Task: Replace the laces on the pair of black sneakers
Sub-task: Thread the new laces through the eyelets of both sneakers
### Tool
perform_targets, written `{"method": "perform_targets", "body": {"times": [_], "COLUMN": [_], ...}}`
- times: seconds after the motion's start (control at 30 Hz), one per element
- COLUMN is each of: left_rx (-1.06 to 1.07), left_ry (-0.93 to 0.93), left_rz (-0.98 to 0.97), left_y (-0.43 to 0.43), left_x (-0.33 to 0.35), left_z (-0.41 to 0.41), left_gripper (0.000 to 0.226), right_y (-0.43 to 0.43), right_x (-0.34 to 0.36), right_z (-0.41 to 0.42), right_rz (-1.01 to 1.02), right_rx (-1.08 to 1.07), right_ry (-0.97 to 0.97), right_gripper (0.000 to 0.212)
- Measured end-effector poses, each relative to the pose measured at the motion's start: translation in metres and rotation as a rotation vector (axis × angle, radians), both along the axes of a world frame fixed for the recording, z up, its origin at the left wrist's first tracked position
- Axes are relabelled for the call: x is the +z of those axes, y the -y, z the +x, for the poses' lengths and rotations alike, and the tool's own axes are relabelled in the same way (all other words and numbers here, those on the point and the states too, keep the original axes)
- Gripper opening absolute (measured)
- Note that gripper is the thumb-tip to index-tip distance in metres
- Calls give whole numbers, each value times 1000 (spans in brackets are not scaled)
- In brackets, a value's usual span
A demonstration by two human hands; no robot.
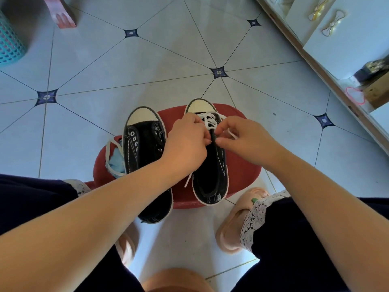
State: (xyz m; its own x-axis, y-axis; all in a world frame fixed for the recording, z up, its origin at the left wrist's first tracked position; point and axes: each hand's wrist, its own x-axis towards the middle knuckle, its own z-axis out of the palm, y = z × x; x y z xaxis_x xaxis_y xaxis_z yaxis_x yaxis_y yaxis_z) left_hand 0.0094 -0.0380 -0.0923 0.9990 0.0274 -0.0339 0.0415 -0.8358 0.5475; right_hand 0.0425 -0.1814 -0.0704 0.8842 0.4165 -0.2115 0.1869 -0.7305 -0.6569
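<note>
Two black sneakers with cream toe caps stand side by side on a red stool (240, 175). The left sneaker (145, 148) has bare eyelets and no lace. The right sneaker (210, 165) carries a white lace (207, 121) crossed through its front eyelets. My left hand (187, 144) and my right hand (242, 138) meet over the right sneaker's tongue, each pinching a part of the white lace. One lace end trails out below my left wrist. A loose white lace (111, 152) lies on the stool's left edge over a pale blue item.
The stool stands on a pale tiled floor between my knees, with pink slippers (237, 220) on my feet. A teal basket (8, 43) sits far left, a pink stool leg (63, 15) behind it, and white cabinets (336, 43) run along the right.
</note>
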Motion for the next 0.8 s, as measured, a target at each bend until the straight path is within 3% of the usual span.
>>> {"method": "perform_targets", "body": {"times": [0.1,0.2,0.3,0.4,0.47,0.6,0.63,0.7,0.8], "left_rx": [24,23,39,118,245,320,295,248,144], "left_ry": [29,39,32,68,74,-13,-15,-66,-249], "left_rz": [-38,-100,-153,-160,-407,-1473,-1621,-1728,-1728], "left_y": [2,1,-1,-6,-12,-27,-32,-39,-39], "left_x": [-1,3,9,29,52,102,109,119,120], "left_z": [-3,-4,-2,6,12,9,8,6,1], "left_gripper": [16,17,12,31,32,21,21,20,20], "right_y": [0,-5,-8,-7,-5,-3,-3,-3,-4], "right_x": [2,-2,-5,-7,-8,-8,-7,-4,-1], "right_z": [-3,-5,-6,-4,-3,-2,-2,-4,-7], "right_rz": [30,-26,-92,-141,-116,-70,-60,-20,8], "right_rx": [28,41,103,89,72,60,61,47,13], "right_ry": [-55,143,174,147,126,85,95,112,128], "right_gripper": [28,44,37,32,31,28,27,24,26]}}
